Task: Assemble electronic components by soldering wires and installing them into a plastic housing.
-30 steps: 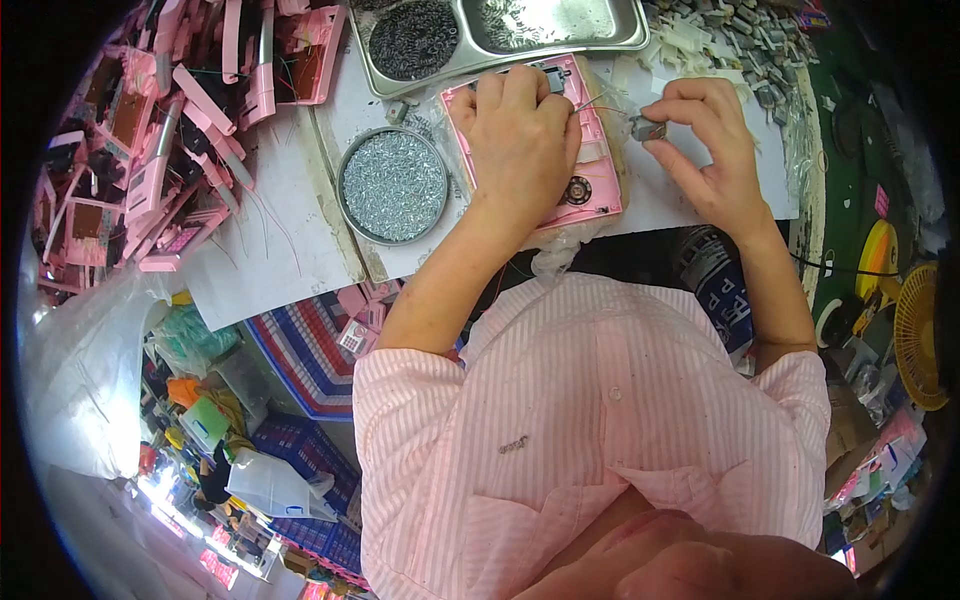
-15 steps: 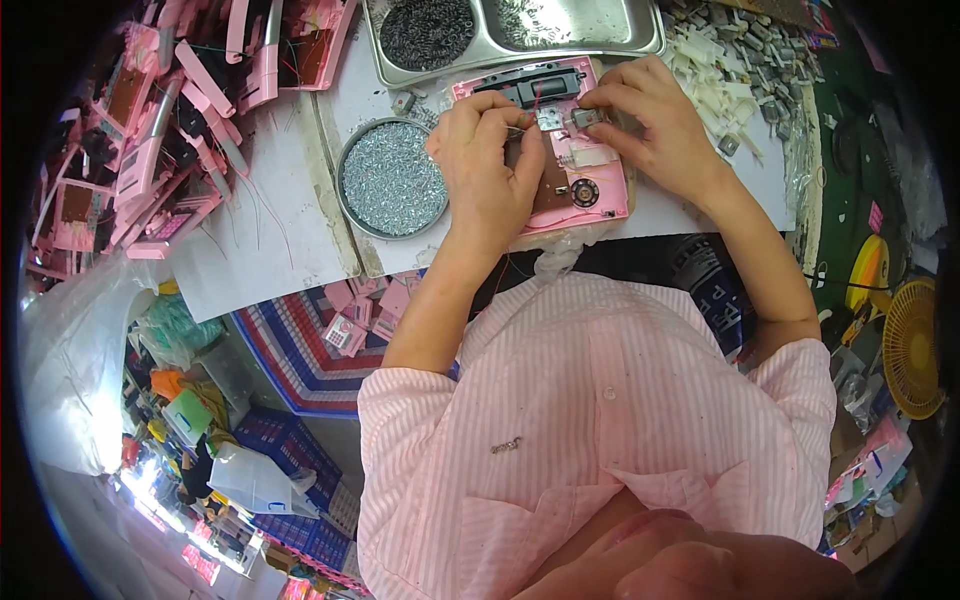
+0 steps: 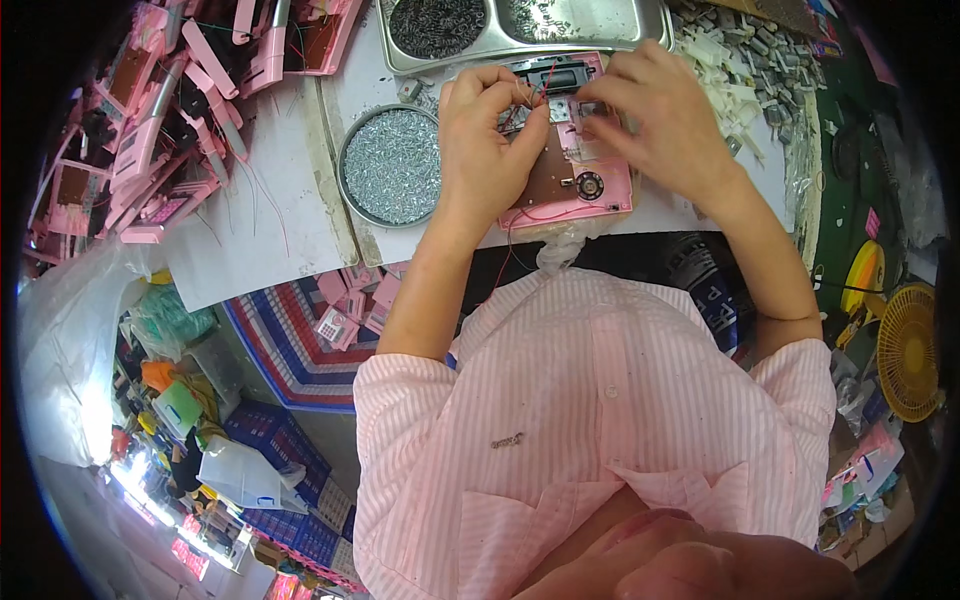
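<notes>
A pink plastic housing lies on the table in front of me, with a brown board, a dark round part and a black mechanism in it. Over the housing's left side, my left hand is closed, thumb and forefinger pinching thin red wire. My right hand hovers over the housing's right side with curled fingers smeared by motion. Beneath those fingers, the parts are partly hidden, so whether they grip anything is unclear. A loose red wire trails along the near edge.
A round dish of small silvery screws stands left of the housing. Behind is a metal tray with dark springs and small parts. Pink housings with wires pile up at far left; white plastic and metal parts heap at far right.
My left fingers now pinch red wire above the housing. My right fingers have moved away from the metal block they were touching. The view has shifted slightly.
</notes>
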Action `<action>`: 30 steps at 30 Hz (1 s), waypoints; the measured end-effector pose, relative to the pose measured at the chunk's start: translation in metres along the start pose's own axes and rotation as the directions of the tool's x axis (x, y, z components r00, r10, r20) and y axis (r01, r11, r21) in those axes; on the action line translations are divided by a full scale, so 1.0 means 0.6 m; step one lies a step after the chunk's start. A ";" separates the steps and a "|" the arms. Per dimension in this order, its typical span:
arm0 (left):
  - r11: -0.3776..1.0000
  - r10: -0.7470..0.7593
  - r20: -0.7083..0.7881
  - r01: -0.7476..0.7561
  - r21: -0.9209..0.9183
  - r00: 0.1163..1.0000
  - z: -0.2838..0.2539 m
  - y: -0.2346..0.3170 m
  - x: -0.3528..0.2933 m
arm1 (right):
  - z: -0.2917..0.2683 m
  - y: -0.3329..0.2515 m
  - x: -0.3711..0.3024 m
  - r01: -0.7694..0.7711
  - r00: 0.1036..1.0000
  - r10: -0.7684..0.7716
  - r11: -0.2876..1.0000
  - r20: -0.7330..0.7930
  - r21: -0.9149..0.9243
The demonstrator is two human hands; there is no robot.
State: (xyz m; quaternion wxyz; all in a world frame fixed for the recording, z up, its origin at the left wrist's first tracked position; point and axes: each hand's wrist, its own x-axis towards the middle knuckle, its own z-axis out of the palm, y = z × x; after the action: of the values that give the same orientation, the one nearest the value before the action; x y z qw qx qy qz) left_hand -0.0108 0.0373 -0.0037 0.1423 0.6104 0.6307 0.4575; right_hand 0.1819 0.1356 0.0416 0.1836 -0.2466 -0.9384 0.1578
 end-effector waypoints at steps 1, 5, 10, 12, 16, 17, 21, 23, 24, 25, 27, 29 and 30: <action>1.000 0.003 0.011 -0.003 -0.001 1.000 0.000 0.002 0.002 | 0.017 -0.004 -0.004 0.025 0.999 -0.025 1.000 -0.040 0.004; 0.996 -0.015 0.029 0.017 -0.087 0.999 -0.001 -0.004 0.000 | 0.066 -0.014 -0.002 0.024 0.996 -0.025 1.000 -0.087 -0.011; 0.995 0.094 0.094 -0.098 0.037 0.991 -0.012 -0.001 -0.003 | 0.074 -0.008 -0.013 0.013 0.990 -0.003 0.997 -0.140 0.075; 0.984 0.104 0.122 -0.120 0.129 0.987 -0.007 0.011 -0.005 | 0.080 -0.004 -0.018 -0.016 0.986 0.043 0.986 -0.158 0.164; 0.979 0.137 0.103 -0.150 0.138 0.985 0.003 -0.004 -0.008 | 0.085 0.000 -0.028 -0.065 0.982 0.101 0.974 -0.157 0.217; 0.982 0.138 0.104 -0.150 0.117 0.985 0.002 -0.006 -0.010 | 0.085 0.002 -0.030 -0.083 0.981 0.122 0.967 -0.150 0.240; 0.987 0.145 -0.025 -0.143 0.070 0.989 0.006 -0.015 -0.025 | 0.077 -0.007 -0.029 -0.120 0.974 0.171 0.945 -0.145 0.304; 0.975 0.119 -0.097 -0.098 0.200 0.988 0.006 -0.008 -0.028 | 0.065 -0.010 -0.032 -0.098 0.974 0.160 0.934 -0.158 0.344; 0.942 0.092 -0.109 -0.051 0.332 0.990 0.001 0.003 -0.035 | 0.060 -0.011 -0.033 -0.086 0.974 0.155 0.927 -0.164 0.364; 0.889 0.066 -0.126 -0.001 0.458 0.990 -0.004 0.012 -0.036 | 0.056 -0.013 -0.036 -0.105 0.974 0.177 0.905 -0.140 0.413; 0.910 0.200 -0.375 -0.030 0.413 0.905 0.008 0.023 -0.031 | 0.048 -0.015 -0.042 -0.145 0.972 0.219 0.851 -0.090 0.505; 0.974 0.175 -0.382 -0.102 0.203 0.908 0.016 0.047 -0.022 | 0.043 -0.013 -0.048 -0.132 0.975 0.208 0.827 -0.079 0.547; 0.993 0.118 -0.244 -0.121 0.003 0.962 0.012 0.069 -0.024 | 0.042 -0.011 -0.050 -0.126 0.976 0.203 0.813 -0.073 0.569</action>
State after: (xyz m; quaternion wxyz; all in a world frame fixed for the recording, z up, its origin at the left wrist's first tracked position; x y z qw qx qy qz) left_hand 0.0241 0.0207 0.0184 0.0395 0.5855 0.6028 0.5407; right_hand 0.1931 0.1094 0.0139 0.2944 -0.2719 -0.8116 0.4250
